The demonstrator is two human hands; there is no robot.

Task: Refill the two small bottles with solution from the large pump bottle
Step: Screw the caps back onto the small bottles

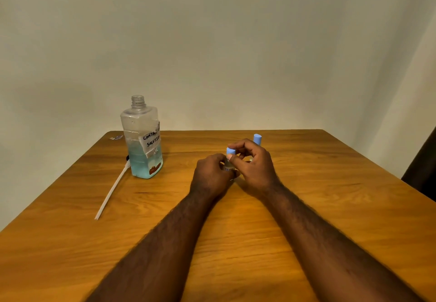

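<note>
Blue-capped small bottle (228, 167) sits clamped in left grip (211, 174), right grip (256, 167) pinching its cap (231, 151).

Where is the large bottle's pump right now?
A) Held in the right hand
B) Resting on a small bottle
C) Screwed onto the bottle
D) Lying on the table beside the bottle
D: the large bottle stands with its neck open, and the pump with its long white tube lies on the table to its left.

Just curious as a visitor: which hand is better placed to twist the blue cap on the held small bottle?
Probably right. The right hand pinches the blue cap, while the left hand grips the small bottle beneath it.
</note>
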